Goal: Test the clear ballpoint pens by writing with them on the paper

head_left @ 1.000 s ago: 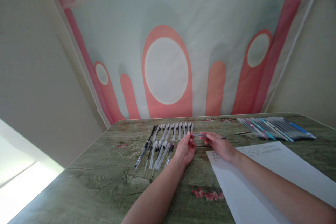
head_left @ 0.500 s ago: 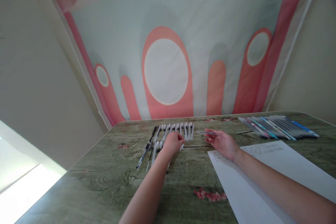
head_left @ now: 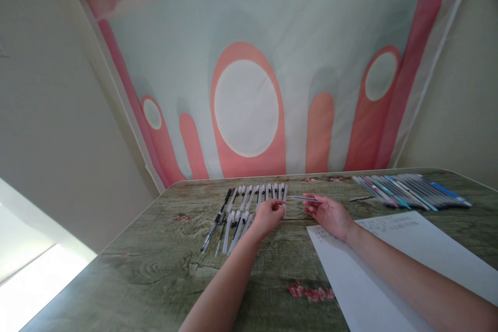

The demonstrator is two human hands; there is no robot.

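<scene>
Dim overall, white glare (head_left: pixel 42 288) lower left

- A single view looks out from the person's head, facing forward and down across the table (head_left: pixel 148 275).
- It meets the patterned backdrop (head_left: pixel 249 109) nearly square-on, beyond the table's far edge.
- It sits near enough to show left hand (head_left: pixel 269 216) and right hand (head_left: pixel 329 215), wide enough for walls (head_left: pixel 459 93) left and right.

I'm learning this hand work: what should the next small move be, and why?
Probably ease the left hand rightward toward the pen-like rod in the right hand: its tip points toward the left hand, which seems to pinch something pale, and a gap separates them.
</scene>
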